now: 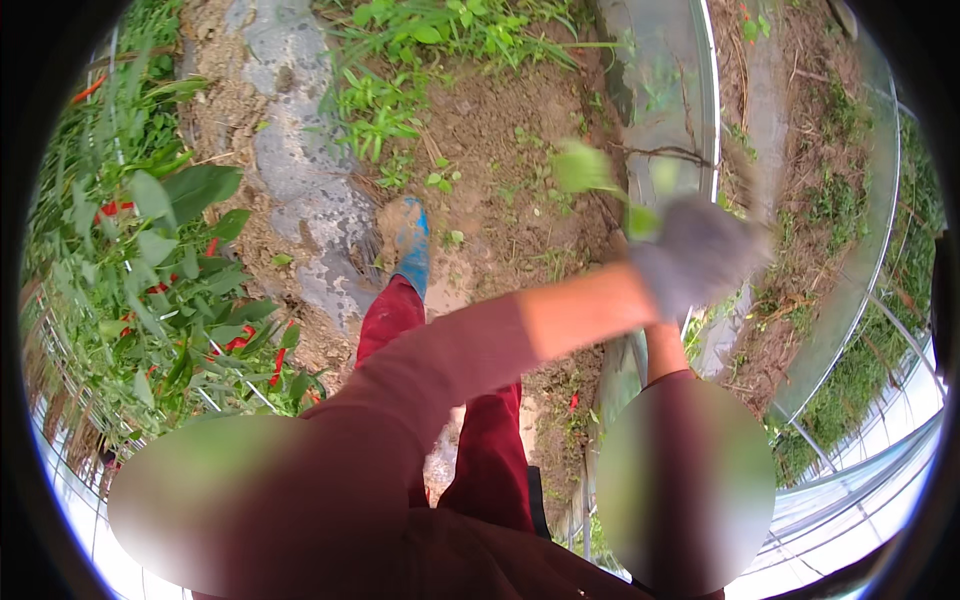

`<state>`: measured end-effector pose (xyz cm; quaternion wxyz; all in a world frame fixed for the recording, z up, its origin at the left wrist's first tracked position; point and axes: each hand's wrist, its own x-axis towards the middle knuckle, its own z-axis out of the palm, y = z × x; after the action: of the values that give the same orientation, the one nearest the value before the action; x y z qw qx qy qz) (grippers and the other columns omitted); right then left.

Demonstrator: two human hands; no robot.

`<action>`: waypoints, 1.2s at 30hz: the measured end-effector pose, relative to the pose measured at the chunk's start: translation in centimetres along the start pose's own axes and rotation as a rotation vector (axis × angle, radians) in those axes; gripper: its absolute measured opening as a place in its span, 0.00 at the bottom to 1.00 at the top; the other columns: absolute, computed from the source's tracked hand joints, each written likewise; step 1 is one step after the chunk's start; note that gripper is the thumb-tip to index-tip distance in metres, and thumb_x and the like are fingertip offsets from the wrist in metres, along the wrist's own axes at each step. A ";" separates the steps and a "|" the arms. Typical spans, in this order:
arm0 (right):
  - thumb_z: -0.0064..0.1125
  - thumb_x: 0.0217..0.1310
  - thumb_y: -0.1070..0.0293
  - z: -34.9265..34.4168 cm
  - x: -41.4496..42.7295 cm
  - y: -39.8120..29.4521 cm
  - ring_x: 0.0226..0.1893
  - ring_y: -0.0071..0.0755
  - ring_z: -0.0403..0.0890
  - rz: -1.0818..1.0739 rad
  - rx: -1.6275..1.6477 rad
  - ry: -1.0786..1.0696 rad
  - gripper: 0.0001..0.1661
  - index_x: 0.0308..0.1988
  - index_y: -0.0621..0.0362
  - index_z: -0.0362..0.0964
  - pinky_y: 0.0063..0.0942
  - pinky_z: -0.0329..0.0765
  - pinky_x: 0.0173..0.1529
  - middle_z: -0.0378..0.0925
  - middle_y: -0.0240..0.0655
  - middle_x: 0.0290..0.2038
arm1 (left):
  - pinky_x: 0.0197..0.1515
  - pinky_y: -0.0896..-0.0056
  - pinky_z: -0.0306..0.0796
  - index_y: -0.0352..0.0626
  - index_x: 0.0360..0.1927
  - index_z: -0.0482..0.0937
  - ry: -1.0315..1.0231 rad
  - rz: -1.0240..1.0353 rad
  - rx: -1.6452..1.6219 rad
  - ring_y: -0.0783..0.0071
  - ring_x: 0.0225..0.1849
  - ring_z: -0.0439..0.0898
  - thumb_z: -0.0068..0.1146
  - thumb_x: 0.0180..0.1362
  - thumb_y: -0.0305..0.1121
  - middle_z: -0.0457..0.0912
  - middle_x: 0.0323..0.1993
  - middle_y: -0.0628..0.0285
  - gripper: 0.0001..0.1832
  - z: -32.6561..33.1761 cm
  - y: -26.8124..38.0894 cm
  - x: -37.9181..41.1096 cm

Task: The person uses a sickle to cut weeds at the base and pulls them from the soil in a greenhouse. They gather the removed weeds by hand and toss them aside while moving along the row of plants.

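Note:
My left hand [701,251], in a grey glove, reaches across to the right and is blurred by motion. It looks closed on a leafy green plant [585,169], whose blurred leaves stick out to its left; a brown blur above its right side may be stems or roots. My right forearm [664,349] comes up from the lower right and passes behind my left wrist, so my right hand is hidden. Beside the hands, a dry branched twig [671,152] lies against a translucent plastic sheet [660,75] with a pale edge.
Pepper plants [202,195] with red peppers crowd the left side, beside soil-covered grey mulch film [292,135]. Low weeds [375,127] grow on the bare-soil path [495,142]. My muddy blue boot [411,244] stands at the film's edge. Another curved plastic sheet [862,277] runs along the right.

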<state>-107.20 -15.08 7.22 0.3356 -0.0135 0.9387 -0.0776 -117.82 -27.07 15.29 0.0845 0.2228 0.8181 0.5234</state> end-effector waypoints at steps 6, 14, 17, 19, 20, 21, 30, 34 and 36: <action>0.62 0.49 0.63 -2.9 0.5 -3.6 0.42 0.54 0.78 0.268 0.024 -0.083 0.22 0.45 0.58 0.74 0.44 0.74 0.45 0.78 0.51 0.37 | 0.35 0.64 0.71 0.46 0.34 0.78 0.156 0.287 0.340 0.67 0.40 0.78 0.53 0.55 0.36 0.77 0.35 0.62 0.07 -1.5 10.4 4.1; 0.60 0.50 0.60 -3.2 2.3 -3.2 0.41 0.52 0.79 0.309 -0.013 -0.129 0.17 0.40 0.55 0.78 0.44 0.75 0.46 0.80 0.48 0.37 | 0.49 0.55 0.68 0.40 0.41 0.74 -0.034 -0.492 -0.170 0.55 0.43 0.77 0.46 0.61 0.43 0.78 0.38 0.51 0.17 -8.5 -3.4 -10.5; 0.62 0.49 0.61 -5.5 3.7 -5.0 0.42 0.51 0.79 0.357 -0.017 -0.153 0.16 0.40 0.55 0.79 0.42 0.76 0.47 0.80 0.47 0.38 | 0.47 0.54 0.69 0.39 0.38 0.77 -0.192 -0.787 -0.131 0.49 0.40 0.78 0.45 0.60 0.41 0.80 0.35 0.47 0.16 -10.9 -9.7 -17.3; 0.62 0.49 0.61 -6.0 4.8 -5.1 0.43 0.51 0.79 0.377 -0.042 -0.185 0.16 0.40 0.55 0.79 0.42 0.76 0.48 0.80 0.47 0.39 | 0.47 0.53 0.69 0.39 0.39 0.77 -0.197 -0.775 -0.048 0.47 0.41 0.77 0.45 0.60 0.41 0.80 0.36 0.46 0.16 -13.8 -10.5 -19.4; 0.62 0.49 0.61 -5.8 5.1 -5.0 0.43 0.51 0.79 0.390 -0.060 -0.205 0.17 0.40 0.55 0.79 0.42 0.76 0.48 0.80 0.47 0.39 | 0.48 0.52 0.68 0.39 0.40 0.77 -0.196 -0.763 -0.003 0.46 0.41 0.77 0.45 0.60 0.41 0.80 0.36 0.46 0.16 -15.2 -10.5 -20.0; 0.62 0.49 0.61 -5.7 5.6 -4.9 0.43 0.51 0.79 0.403 -0.079 -0.216 0.17 0.40 0.55 0.79 0.41 0.76 0.48 0.80 0.46 0.39 | 0.48 0.52 0.68 0.39 0.40 0.77 -0.200 -0.763 0.004 0.46 0.42 0.77 0.45 0.60 0.41 0.80 0.36 0.45 0.16 -17.0 -10.2 -19.7; 0.55 0.54 0.59 -4.7 5.9 -6.9 0.45 0.56 0.78 0.415 -0.066 -0.273 0.19 0.40 0.63 0.75 0.46 0.75 0.49 0.78 0.53 0.40 | 0.43 0.58 0.71 0.39 0.42 0.77 -0.014 -0.637 0.104 0.49 0.39 0.78 0.49 0.60 0.40 0.79 0.39 0.47 0.15 -20.8 -13.0 -19.5; 0.53 0.56 0.57 -0.8 0.9 -4.7 0.42 0.60 0.77 0.403 0.041 -0.253 0.22 0.45 0.62 0.69 0.49 0.74 0.45 0.78 0.56 0.37 | 0.43 0.58 0.71 0.38 0.43 0.77 -0.189 -0.812 0.018 0.49 0.39 0.78 0.48 0.60 0.40 0.80 0.38 0.47 0.16 -17.8 -14.8 -18.5; 0.53 0.56 0.58 -1.1 -2.7 -4.4 0.38 0.64 0.77 0.317 0.180 -0.190 0.22 0.46 0.62 0.66 0.51 0.73 0.41 0.77 0.57 0.35 | 0.43 0.55 0.71 0.38 0.40 0.76 -0.279 -0.890 -0.067 0.47 0.39 0.79 0.44 0.61 0.41 0.80 0.36 0.47 0.17 -17.1 -15.6 -17.5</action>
<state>-105.92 -19.08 10.50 0.4303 0.1572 0.8826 -0.1060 -112.91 -54.50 7.13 0.4171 -0.0842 0.7977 0.4273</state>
